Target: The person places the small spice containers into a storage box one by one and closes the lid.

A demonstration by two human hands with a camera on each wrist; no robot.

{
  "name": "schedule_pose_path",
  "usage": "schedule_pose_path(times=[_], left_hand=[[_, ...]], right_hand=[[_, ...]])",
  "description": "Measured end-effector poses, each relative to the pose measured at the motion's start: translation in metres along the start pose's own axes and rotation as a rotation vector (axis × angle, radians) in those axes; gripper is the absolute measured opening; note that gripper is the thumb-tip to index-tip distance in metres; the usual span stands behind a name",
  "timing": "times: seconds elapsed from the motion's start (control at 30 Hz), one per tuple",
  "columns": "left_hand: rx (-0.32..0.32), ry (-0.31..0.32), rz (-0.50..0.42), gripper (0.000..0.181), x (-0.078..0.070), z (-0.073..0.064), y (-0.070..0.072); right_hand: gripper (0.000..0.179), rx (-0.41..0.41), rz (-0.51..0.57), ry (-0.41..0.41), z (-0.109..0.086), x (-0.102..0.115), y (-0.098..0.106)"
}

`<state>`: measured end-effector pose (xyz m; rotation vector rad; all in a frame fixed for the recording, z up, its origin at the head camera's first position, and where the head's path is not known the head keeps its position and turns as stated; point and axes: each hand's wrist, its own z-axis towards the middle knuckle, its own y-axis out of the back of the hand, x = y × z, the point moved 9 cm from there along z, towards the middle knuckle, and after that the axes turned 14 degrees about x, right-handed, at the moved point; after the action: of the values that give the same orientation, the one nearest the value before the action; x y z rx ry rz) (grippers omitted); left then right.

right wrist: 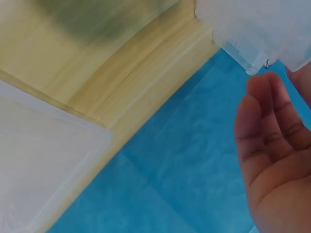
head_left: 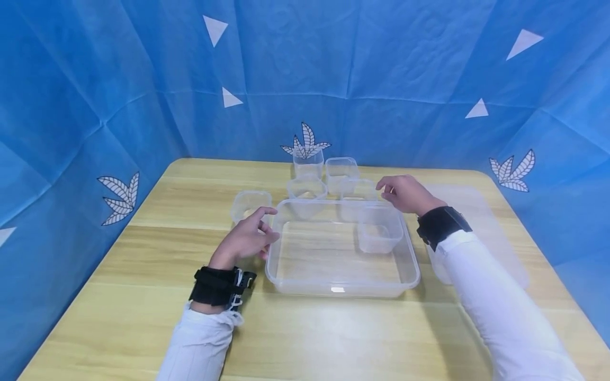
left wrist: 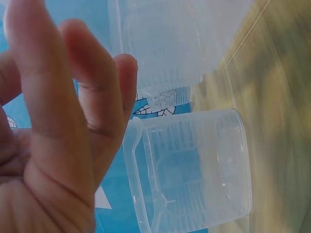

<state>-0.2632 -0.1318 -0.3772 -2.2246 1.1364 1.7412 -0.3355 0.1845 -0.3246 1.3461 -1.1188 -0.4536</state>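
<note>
A large clear plastic box (head_left: 343,290) lies lidless on the table, with one small square plastic container (head_left: 379,246) standing inside at its right rear. My left hand (head_left: 248,237) hovers by the box's left rim, its fingers loosely bent around nothing. Just behind that hand is another small container (head_left: 251,200), which also appears upright in the left wrist view (left wrist: 194,170). Above the box's rear right corner is my right hand (head_left: 409,193), fingers loosely bent and holding nothing. In the right wrist view, its fingertips (right wrist: 249,114) appear near translucent plastic.
Several more small clear containers stand behind the box, including one at the back (head_left: 308,168) and one beside it (head_left: 342,172). A flat translucent lid (head_left: 486,233) lies on the right, partly under the right forearm. Blue cloth (head_left: 405,63) hangs around the wooden table (head_left: 143,296).
</note>
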Motion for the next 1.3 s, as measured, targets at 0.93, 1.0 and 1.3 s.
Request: schedule_pose_path(times=[0.93,1.0,1.3], left_hand=[[-0.006,0.016,0.003,0.057,0.004,0.001,-0.003],[-0.009,0.015,0.005,0.058,0.004,0.000,-0.002],[-0.007,0.006,-0.006,0.058,0.004,0.000,-0.002]], right_hand=[[0.032,0.140,0.095,-0.047,0.021,-0.019,-0.013],[0.033,0.130,0.102,-0.042,0.022,-0.019,-0.012],[0.016,0.070,0.136,-0.025,0.024,-0.024,-0.011]])
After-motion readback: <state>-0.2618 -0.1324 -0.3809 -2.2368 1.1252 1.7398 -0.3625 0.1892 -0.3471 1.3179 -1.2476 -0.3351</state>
